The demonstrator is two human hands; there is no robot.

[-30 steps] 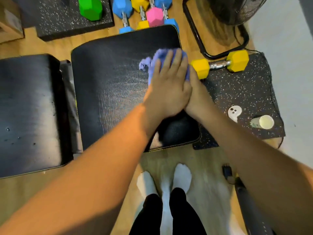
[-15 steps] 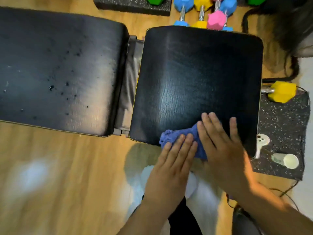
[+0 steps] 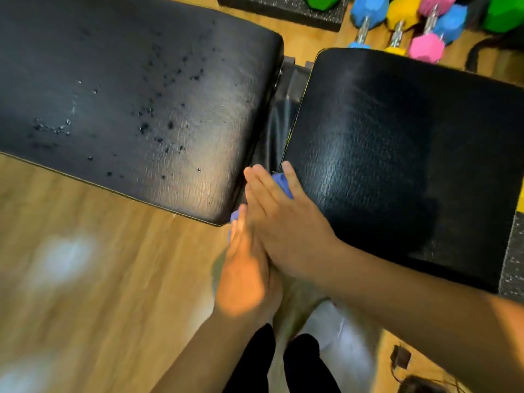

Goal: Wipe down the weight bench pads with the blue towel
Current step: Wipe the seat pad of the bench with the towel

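The blue towel [image 3: 284, 185] has slid left and now spans the gap between left pad [image 3: 127, 95] and right pad [image 3: 397, 165]. Left hand [image 3: 246, 273] and right hand [image 3: 286, 225] press it — each grip flat, fingers straight. Farther off, droplets [image 3: 170, 125] speckle the left pad.

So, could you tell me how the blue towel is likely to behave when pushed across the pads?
The blue towel is probably soft and floppy: it bunches under the flat right hand and left hand. It likely slides easily over the glossy shorter pad. It may sag into the gap between pads.
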